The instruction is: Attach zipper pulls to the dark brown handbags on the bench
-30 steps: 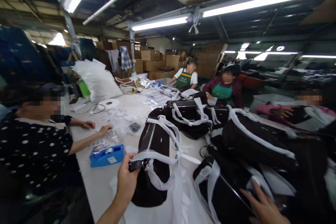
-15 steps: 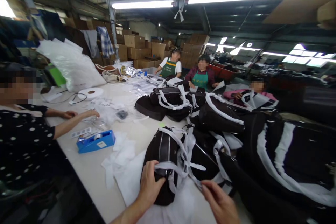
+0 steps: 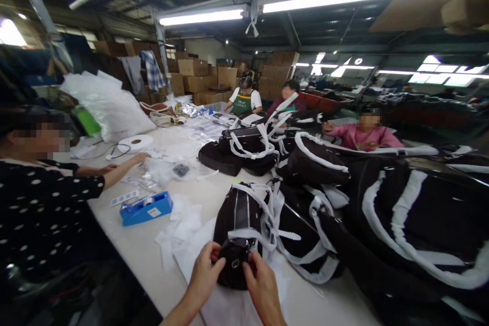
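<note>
Left hand [image 3: 204, 279]: my grip pinches the near end of the black fabric bag with white paper-wrapped straps [image 3: 239, 224].
Right hand [image 3: 263, 285]: grip closed on that end.
Bag: near table [image 3: 153, 260] edge.
Advice: I'd keep both thumbs close.

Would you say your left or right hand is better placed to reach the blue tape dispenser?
Left, probably: the left hand on the black bag is on the same side as the blue tape dispenser.

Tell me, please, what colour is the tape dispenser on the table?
Blue, seen in the head view: tape dispenser.
</note>
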Motion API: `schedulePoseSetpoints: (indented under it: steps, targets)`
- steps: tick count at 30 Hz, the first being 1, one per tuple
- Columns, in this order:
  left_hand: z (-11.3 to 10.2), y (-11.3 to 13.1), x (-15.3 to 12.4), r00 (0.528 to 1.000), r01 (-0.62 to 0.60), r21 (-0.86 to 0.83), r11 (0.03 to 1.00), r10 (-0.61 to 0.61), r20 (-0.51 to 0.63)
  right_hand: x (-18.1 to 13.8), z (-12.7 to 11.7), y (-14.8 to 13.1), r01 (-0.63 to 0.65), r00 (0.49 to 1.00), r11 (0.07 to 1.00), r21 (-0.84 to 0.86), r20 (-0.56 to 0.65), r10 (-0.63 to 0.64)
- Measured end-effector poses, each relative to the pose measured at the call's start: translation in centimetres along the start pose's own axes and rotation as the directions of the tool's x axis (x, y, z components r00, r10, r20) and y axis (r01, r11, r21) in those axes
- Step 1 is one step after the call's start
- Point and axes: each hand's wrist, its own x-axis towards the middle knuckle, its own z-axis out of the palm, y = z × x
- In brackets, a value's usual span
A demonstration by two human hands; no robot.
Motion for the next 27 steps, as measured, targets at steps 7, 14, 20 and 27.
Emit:
schedulePoseSetpoints:
  steps: [7, 14, 20, 27]
  targets:
    - [-0.3, 3.4, -0.8, 0.979, 0.064, 0.019, 0.998, -0.067, 0.193, -2.0, -2.0, -2.1, -0.036, 0.992, 0.999, 0.023, 0.118, 0.033]
    - [3.0, 4.9, -2.0, 0.917, 0.357, -0.455, 0.816, -0.214, 0.337, -3.4, -1.6, -1.6, -0.010, 0.980, 0.999, 0.045, 0.200, 0.001]
    - [3.7, 3.3, -3.3, 0.856, 0.512, -0.598, 0.617, -0.310, 0.413, -5.0, -0.5, 0.9, 0.078, 0.993, 0.995, -0.066, 0.091, -0.072]
    - [4.7, 3.3, -3.7, 0.806, 0.590, -0.603, 0.537, -0.339, 0.486, -5.9, -0.5, 1.8, 0.153, 0.985, 0.956, -0.250, 0.115, -0.128]
